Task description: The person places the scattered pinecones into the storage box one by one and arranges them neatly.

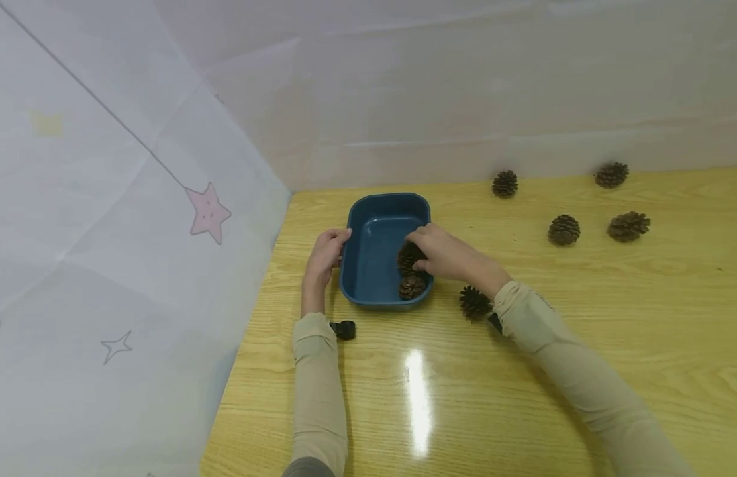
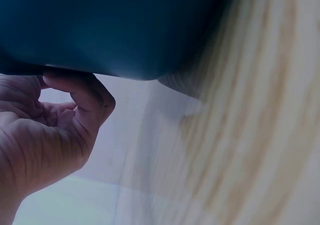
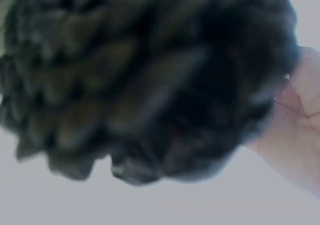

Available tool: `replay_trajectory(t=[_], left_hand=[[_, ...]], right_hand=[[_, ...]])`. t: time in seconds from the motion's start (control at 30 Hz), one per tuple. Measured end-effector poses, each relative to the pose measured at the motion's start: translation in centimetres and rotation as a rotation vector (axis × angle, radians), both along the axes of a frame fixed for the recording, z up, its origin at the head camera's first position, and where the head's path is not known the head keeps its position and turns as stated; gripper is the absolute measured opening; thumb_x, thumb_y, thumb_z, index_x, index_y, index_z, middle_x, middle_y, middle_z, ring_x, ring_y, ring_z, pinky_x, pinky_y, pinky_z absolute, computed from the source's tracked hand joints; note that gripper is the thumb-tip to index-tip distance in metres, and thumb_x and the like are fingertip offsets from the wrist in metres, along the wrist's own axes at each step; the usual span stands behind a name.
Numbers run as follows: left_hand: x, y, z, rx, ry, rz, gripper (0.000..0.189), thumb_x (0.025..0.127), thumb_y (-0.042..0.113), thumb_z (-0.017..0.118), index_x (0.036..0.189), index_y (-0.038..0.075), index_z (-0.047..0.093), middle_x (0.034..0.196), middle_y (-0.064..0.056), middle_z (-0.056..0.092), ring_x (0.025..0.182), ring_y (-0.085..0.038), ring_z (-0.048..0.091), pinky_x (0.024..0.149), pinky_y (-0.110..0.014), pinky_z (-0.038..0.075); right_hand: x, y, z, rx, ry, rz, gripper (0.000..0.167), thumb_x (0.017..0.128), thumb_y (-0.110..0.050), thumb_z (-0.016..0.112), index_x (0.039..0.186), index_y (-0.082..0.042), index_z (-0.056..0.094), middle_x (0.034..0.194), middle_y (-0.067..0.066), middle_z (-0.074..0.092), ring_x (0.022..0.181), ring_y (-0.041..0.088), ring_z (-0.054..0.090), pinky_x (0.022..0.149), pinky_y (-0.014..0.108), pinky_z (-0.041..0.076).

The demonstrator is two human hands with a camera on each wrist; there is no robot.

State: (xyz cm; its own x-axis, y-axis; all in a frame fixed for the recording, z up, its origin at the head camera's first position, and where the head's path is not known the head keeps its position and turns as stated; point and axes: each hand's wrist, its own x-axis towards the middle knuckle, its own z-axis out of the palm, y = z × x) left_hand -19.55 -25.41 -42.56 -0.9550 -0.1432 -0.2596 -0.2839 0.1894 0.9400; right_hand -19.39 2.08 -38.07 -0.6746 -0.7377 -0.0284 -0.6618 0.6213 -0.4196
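Observation:
A deep blue rectangular container (image 1: 374, 262) stands on the wooden table. At its left rim my left hand (image 1: 328, 250) grips the wall, thumb on the edge; in the left wrist view the fingers of that hand (image 2: 55, 120) curl against the container's side (image 2: 110, 35). My right hand (image 1: 448, 254) reaches over the right rim and pinches a brown pine cone (image 1: 407, 257) inside. Another pine cone (image 1: 412, 287) lies in the near right corner of the container. Just below my right wrist, one more pine cone (image 1: 474, 303) sits on the table; a pine cone (image 3: 125, 85) fills most of the right wrist view, blurred.
Several pine cones are spread over the back right of the table (image 1: 583, 344), among them one near the back edge (image 1: 505, 184) and one farther forward (image 1: 563, 230). A pale sheet with a pink star (image 1: 210, 213) borders the table on the left.

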Motion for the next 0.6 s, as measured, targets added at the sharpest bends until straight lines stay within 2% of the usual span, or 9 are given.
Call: replay_trajectory(t=[0.2, 0.6], left_hand=[[-0.1, 0.0, -0.1, -0.004, -0.005, 0.003, 0.038, 0.108, 0.030, 0.058, 0.124, -0.005, 0.062, 0.092, -0.005, 0.059, 0.073, -0.012, 0.058, 0.058, -0.022, 0.049], [-0.2, 0.0, -0.1, -0.009, -0.009, -0.002, 0.041, 0.108, 0.032, 0.058, 0.124, -0.006, 0.062, 0.090, -0.005, 0.056, 0.070, -0.011, 0.055, 0.058, -0.022, 0.047]], right_hand=[[0.1, 0.4, 0.4, -0.023, 0.010, -0.017, 0.052, 0.097, -0.014, 0.076, 0.139, 0.008, 0.056, 0.138, 0.027, 0.057, 0.130, 0.042, 0.053, 0.107, 0.051, 0.045], [0.3, 1.8, 1.3, -0.092, -0.076, -0.089, 0.055, 0.098, -0.013, 0.075, 0.143, 0.009, 0.052, 0.145, 0.029, 0.053, 0.136, 0.043, 0.049, 0.109, 0.052, 0.043]])
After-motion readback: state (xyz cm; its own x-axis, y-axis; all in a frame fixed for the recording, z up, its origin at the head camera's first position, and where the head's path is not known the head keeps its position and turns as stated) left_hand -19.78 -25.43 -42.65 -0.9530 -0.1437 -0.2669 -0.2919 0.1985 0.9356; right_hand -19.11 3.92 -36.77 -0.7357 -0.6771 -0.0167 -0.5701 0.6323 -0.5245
